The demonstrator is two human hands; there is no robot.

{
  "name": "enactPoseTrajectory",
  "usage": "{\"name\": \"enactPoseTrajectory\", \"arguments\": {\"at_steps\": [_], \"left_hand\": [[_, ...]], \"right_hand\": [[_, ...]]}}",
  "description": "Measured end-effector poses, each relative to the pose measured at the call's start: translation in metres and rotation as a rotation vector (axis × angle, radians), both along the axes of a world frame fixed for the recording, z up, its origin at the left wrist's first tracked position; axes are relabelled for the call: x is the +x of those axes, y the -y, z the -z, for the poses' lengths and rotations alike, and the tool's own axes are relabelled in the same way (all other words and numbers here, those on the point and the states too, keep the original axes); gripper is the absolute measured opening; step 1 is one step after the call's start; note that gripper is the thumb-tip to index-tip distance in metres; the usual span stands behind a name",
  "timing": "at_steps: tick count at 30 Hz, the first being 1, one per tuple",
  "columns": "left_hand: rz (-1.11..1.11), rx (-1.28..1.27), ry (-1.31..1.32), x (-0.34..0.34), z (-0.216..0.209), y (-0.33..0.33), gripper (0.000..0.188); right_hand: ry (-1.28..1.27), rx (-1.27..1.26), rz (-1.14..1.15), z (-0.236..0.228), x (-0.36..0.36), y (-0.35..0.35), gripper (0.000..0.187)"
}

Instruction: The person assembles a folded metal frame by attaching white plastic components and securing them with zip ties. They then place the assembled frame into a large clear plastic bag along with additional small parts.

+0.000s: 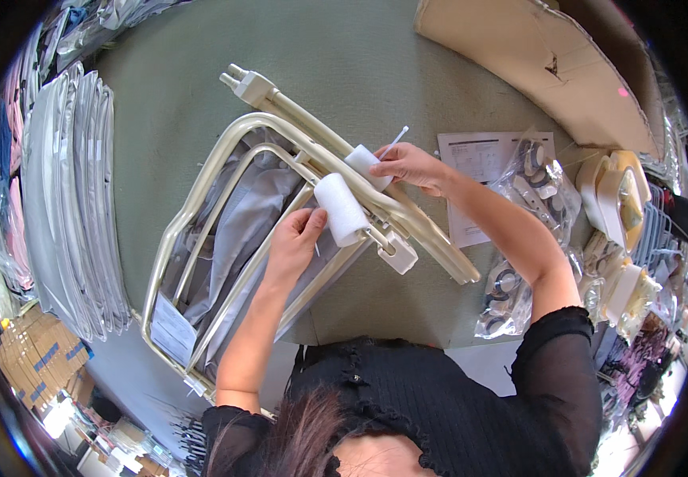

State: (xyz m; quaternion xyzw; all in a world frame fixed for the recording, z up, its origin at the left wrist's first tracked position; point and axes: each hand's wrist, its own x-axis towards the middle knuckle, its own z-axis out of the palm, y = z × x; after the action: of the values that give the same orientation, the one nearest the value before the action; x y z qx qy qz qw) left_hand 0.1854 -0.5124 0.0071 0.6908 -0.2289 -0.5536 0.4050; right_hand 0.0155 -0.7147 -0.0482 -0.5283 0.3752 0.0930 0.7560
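A folded cream metal frame with grey fabric inside it lies at a slant in front of me. Two white foam wraps sit around its tubes. At the left end of the nearer foam wrap, my left hand is closed with thumb and fingertips against its edge; a thin white tip shows below the fingers. My right hand pinches the farther foam wrap. Just past those fingers a white cable tie sticks up. A cream plastic fitting caps a tube near the nearer wrap.
Grey folded fabric pieces are stacked at the left. Printed sheets and clear bags of black and white parts lie at the right. A cardboard box stands far right, with cream curved parts nearer.
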Motion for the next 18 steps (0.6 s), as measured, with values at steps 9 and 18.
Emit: {"name": "enactPoseTrajectory", "arguments": {"at_steps": [9,18], "left_hand": [[-0.052,0.052,0.147,-0.022,0.000,0.020,0.044],[-0.120,0.071,-0.311,-0.014,-0.004,0.017,0.039]], "right_hand": [[0.094,0.042,0.071,-0.021,-0.004,-0.012,0.045],[0.071,-0.089,0.176,0.001,-0.006,-0.011,0.034]]}}
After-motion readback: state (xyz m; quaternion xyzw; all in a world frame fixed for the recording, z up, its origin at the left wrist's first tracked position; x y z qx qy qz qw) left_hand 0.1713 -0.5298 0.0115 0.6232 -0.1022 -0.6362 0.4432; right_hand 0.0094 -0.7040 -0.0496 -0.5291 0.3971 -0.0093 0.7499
